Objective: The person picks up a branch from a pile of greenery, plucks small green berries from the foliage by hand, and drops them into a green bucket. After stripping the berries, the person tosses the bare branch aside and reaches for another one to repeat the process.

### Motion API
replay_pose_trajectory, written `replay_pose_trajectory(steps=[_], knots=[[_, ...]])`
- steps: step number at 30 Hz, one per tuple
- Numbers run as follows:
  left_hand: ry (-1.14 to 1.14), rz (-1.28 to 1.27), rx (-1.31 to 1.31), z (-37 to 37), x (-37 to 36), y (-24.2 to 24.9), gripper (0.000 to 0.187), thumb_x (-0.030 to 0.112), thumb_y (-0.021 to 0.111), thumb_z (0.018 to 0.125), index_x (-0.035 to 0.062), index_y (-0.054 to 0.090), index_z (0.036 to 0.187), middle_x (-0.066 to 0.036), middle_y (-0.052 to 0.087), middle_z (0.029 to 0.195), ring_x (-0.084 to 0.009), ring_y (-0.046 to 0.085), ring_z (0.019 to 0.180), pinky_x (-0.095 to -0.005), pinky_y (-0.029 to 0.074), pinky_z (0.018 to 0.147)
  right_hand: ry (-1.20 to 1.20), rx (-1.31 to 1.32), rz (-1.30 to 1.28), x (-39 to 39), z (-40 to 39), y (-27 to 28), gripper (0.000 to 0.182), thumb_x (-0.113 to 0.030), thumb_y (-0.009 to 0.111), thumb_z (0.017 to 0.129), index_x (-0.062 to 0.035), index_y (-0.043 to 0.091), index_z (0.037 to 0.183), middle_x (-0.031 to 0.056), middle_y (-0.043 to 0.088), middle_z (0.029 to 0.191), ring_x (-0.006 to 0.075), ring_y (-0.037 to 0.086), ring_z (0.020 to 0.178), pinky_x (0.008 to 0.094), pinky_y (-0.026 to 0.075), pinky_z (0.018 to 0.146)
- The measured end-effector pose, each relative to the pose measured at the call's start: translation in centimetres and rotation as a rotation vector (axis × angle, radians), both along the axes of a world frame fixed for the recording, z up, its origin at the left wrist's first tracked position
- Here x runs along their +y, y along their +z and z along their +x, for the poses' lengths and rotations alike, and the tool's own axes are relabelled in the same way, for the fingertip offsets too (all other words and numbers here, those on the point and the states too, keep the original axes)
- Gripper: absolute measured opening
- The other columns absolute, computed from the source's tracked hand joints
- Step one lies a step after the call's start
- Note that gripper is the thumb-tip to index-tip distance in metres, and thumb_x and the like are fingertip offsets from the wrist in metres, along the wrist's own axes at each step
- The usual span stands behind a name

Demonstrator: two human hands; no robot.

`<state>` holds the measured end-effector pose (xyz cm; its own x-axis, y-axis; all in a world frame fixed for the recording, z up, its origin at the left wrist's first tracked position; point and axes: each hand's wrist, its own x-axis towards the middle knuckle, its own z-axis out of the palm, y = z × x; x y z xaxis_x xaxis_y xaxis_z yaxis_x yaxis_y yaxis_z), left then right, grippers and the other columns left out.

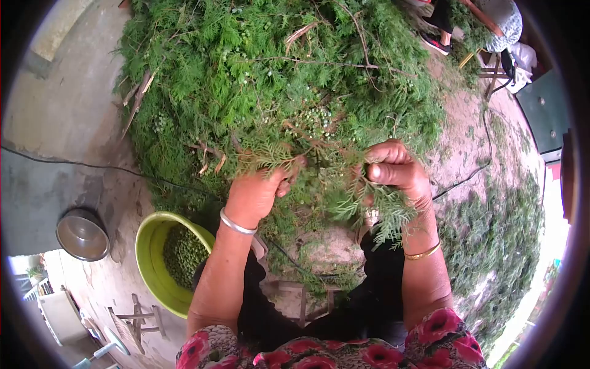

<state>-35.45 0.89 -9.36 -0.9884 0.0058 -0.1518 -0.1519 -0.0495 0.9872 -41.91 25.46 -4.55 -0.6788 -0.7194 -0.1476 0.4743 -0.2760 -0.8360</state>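
Both hands are raised in front of a big heap of cut evergreen branches (233, 86). My left hand (261, 194), with a silver bangle at the wrist, is closed around a leafy evergreen sprig (264, 158). Fingers and thumb of my right hand (396, 169) pinch another feathery evergreen sprig (384, 212), which hangs down over the wrist with the gold bangle. A thin brownish stem runs between the two hands. Pale green seed cones (316, 120) lie clustered on the heap just beyond them. By my left forearm stands a yellow-green bucket (147, 264) partly filled with small green cones (184, 255).
A metal bowl (83, 235) sits on the floor at left, with a wooden stool (138, 317) below it. A black cable (92, 165) crosses the ground. More greenery (485, 252) is spread at right. Another person's shoe (436, 43) shows at upper right, near a dark green cabinet (547, 111).
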Motion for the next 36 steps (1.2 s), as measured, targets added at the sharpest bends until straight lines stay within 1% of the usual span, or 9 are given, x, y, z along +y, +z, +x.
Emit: replay_pose_trajectory(steps=[2, 7, 12, 15, 18, 23, 25, 28, 36], knots=[[0.138, 0.354, -0.181, -0.3, 0.7, 1.4, 0.034, 0.006, 0.064, 0.079, -0.0003, 0.055, 0.11, -0.002, 0.055, 0.071, -0.0073, 0.042, 0.052, -0.0198, 0.031, 0.045, 0.05, 0.139, 0.094, -0.3, 0.0, 0.1, 0.021, -0.014, 0.07, 0.077, 0.0043, 0.067, 0.087, 0.0075, 0.067, 0.081, 0.0118, 0.06, 0.071, 0.0234, 0.047, 0.068], [-0.011, -0.202, 0.078, -1.1, 1.8, 3.7, 0.026, 0.008, 0.063, 0.082, 0.0023, 0.058, 0.107, -0.001, 0.056, 0.072, -0.0061, 0.043, 0.053, -0.0198, 0.032, 0.045, 0.152, 0.468, 0.151, -0.9, -0.1, 0.0, 0.018, -0.014, 0.069, 0.076, 0.0006, 0.068, 0.086, 0.008, 0.067, 0.08, 0.0158, 0.061, 0.071, 0.0264, 0.046, 0.067], [0.072, -0.143, -0.085, -0.9, 1.8, 3.7, 0.016, 0.013, 0.062, 0.084, 0.0029, 0.063, 0.097, 0.0, 0.056, 0.069, -0.0053, 0.043, 0.052, -0.0197, 0.032, 0.044, 0.33, 0.667, 0.533, -2.1, -0.3, 0.6, 0.018, -0.012, 0.066, 0.076, 0.0021, 0.064, 0.087, 0.0131, 0.065, 0.08, 0.0236, 0.062, 0.074, 0.0315, 0.047, 0.069], [0.098, -0.009, -0.292, -1.0, 1.2, 3.4, 0.015, 0.018, 0.065, 0.083, 0.0044, 0.062, 0.086, 0.0, 0.053, 0.065, -0.0056, 0.042, 0.051, -0.019, 0.029, 0.042, 0.019, 0.822, 0.946, -3.4, 0.7, -1.7, 0.037, -0.014, 0.068, 0.069, 0.0049, 0.058, 0.099, 0.0209, 0.063, 0.081, 0.0329, 0.061, 0.084, 0.0402, 0.047, 0.078], [0.107, -0.156, -0.234, -0.7, 2.2, 3.2, 0.015, 0.018, 0.065, 0.083, 0.0045, 0.061, 0.087, 0.001, 0.053, 0.064, -0.0049, 0.042, 0.049, -0.0191, 0.027, 0.04, -0.108, 0.886, 0.623, -4.7, 1.4, -2.1, 0.042, -0.017, 0.07, 0.068, 0.005, 0.056, 0.102, 0.0212, 0.063, 0.081, 0.0343, 0.062, 0.082, 0.0394, 0.048, 0.076], [0.082, 0.142, -0.409, -0.8, 2.2, 3.4, 0.016, 0.013, 0.063, 0.082, 0.0037, 0.058, 0.094, 0.002, 0.05, 0.061, -0.0036, 0.038, 0.046, -0.0194, 0.025, 0.037, -0.155, 0.468, 0.514, -6.9, 2.4, -2.9, 0.017, -0.007, 0.071, 0.071, 0.005, 0.064, 0.081, 0.0081, 0.064, 0.072, 0.0105, 0.054, 0.067, 0.0287, 0.046, 0.063], [-0.06, 0.534, -0.394, -1.0, 1.3, 3.2, 0.016, 0.008, 0.06, 0.083, 0.0031, 0.057, 0.099, 0.002, 0.045, 0.06, -0.004, 0.035, 0.045, -0.0188, 0.026, 0.038, -0.171, 0.346, 0.483, -6.8, 2.1, -3.0, 0.014, -0.006, 0.07, 0.072, 0.0049, 0.064, 0.079, 0.0056, 0.063, 0.07, 0.0091, 0.053, 0.065, 0.028, 0.045, 0.061], [0.027, 0.592, -0.43, -1.1, 1.4, 4.2, 0.01, 0.013, 0.065, 0.081, 0.0051, 0.06, 0.082, 0.001, 0.046, 0.06, -0.0074, 0.032, 0.043, -0.0204, 0.023, 0.039, -0.212, 0.178, 0.427, -6.7, 2.0, -2.2, 0.011, -0.005, 0.068, 0.077, 0.0034, 0.065, 0.071, 0.0005, 0.06, 0.064, 0.0064, 0.05, 0.062, 0.0253, 0.043, 0.056], [0.262, 0.666, -0.138, -0.9, -0.3, 3.8, 0.012, 0.006, 0.065, 0.08, 0.0, 0.06, 0.089, -0.012, 0.059, 0.073, -0.0125, 0.049, 0.052, -0.0269, 0.038, 0.043, -0.373, -0.084, 0.217, -6.0, 1.2, -2.6, 0.008, -0.006, 0.064, 0.081, 0.0018, 0.065, 0.084, 0.0005, 0.062, 0.075, 0.0074, 0.053, 0.07, 0.0237, 0.042, 0.068]])
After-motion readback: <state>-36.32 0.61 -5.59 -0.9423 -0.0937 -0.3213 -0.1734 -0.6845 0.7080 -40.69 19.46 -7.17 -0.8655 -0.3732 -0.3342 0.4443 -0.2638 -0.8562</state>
